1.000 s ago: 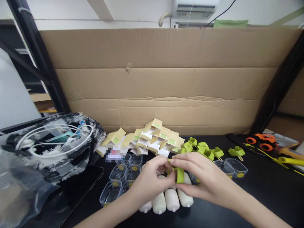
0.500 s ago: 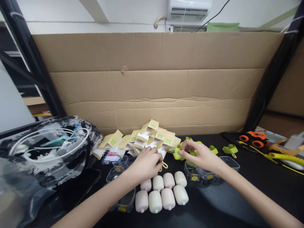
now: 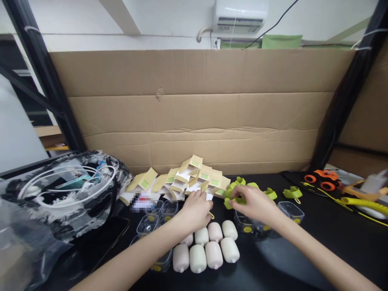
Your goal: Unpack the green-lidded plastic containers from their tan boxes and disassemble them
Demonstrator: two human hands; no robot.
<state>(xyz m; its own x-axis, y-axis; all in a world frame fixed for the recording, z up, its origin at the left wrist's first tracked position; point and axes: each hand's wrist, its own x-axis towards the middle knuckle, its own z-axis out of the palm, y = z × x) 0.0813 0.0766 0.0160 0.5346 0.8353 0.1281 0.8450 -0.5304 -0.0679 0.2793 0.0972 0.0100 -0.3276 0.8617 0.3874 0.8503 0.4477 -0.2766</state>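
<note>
My left hand (image 3: 197, 209) is closed with its fingers curled downward, above the rear row of pale rounded barrel-shaped pieces (image 3: 214, 255). A small yellow loop (image 3: 211, 216) shows beside its fingertips; whatever lies under the fingers is hidden. My right hand (image 3: 253, 202) reaches into a pile of green wavy-edged caps (image 3: 239, 181), its thumb and index finger pinching one at the near left of the pile. The barrel-shaped pieces stand in two rows, cream and pale pink, each with a small nub facing me.
Clear plastic cups (image 3: 147, 224) with yellow stickers stand on the left, more (image 3: 291, 211) on the right. Folded cardboard sleeves (image 3: 184, 178) are heaped behind. A fuzzy black-and-white basket (image 3: 81, 218) with cables is at left, an orange toy truck (image 3: 323, 179) at right. Cardboard (image 3: 194, 113) walls the back.
My left hand has shifted slightly right. The right hand has lowered a little into the green caps, its fingers bending further down. The view has tilted slightly upward.
</note>
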